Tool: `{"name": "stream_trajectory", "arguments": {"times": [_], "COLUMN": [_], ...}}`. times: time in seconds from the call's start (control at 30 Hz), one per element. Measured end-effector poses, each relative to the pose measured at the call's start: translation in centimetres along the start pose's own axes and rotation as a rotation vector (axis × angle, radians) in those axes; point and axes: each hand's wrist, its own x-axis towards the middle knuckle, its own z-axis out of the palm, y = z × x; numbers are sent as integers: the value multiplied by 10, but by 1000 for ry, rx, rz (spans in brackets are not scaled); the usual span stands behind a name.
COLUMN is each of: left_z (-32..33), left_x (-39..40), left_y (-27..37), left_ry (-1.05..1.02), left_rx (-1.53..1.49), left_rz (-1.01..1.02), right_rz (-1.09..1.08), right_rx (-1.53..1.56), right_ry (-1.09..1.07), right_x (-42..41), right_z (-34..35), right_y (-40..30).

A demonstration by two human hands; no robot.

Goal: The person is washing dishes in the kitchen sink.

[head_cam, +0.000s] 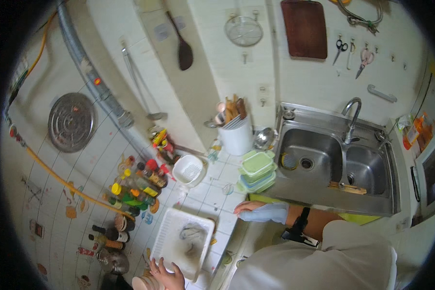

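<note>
My left hand [167,273], fingers spread, is at the near lower corner of a white plastic basin [162,235]. Whether it touches the basin's rim I cannot tell. Cloudy liquid and a greyish, crumpled thing [193,233] are in the basin. Beside that hand stands a pale pink round container [145,283], partly cut off by the frame. My right hand [252,208] reaches over the counter's front edge with fingers extended and nothing visible in it. A pale blue-grey covering wraps its wrist, and a black strap [301,226] circles the forearm.
Stacked green-lidded food containers [257,166] stand near a steel double sink [311,145]. A white utensil holder [235,136] and a small white basket [188,169] are along the wall. Several sauce bottles [130,195] line the back of the white-tiled counter [223,217].
</note>
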Motion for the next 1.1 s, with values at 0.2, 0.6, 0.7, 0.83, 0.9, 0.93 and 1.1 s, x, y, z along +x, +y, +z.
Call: {"name": "stream_trajectory", "arguments": {"times": [0.2, 0.6, 0.7, 0.83, 0.9, 0.93, 1.1], "left_z": [56, 98, 119, 158, 176, 188, 243], "left_x": [14, 65, 77, 83, 83, 82, 57], "left_y": [110, 364, 405, 455, 484, 496, 548], "left_ry": [-193, -482, -538, -676, -728, -784, -1011], "left_rx": [-279, -414, -473, -527, -574, -631, -640], "left_rz": [13, 474, 627, 743, 803, 889, 1151], "right_rz": [159, 333, 324, 383, 471, 497, 786], "right_rx": [105, 455, 198, 68, 91, 92, 226], "right_ry": [115, 390, 422, 470, 512, 603, 906], "right_x": [-101, -270, -298, -327, -339, -347, -383], "right_z": [-88, -191, -192, -191, -193, -192, -179], "right_y": [24, 36, 57, 44, 32, 27, -1]}}
